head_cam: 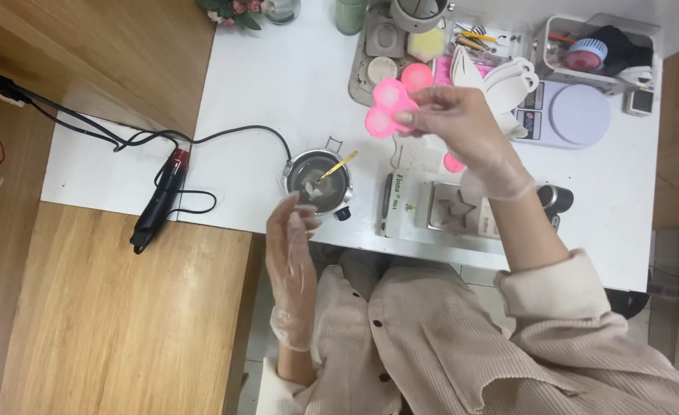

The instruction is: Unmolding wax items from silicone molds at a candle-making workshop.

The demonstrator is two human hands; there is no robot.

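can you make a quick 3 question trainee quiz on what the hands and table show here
1. True or false: the right hand holds a pink flower-shaped mould lifted above the white table.
2. Which thing is the left hand nearest to? A) the small metal pot B) the round scale C) the black heat gun
3. Fill in: a thin ____-coloured stick leans inside the pot.

Key
1. True; thumb and fingers pinch its edge.
2. A; the fingertips are at the pot's rim, and contact cannot be told.
3. Yellow.
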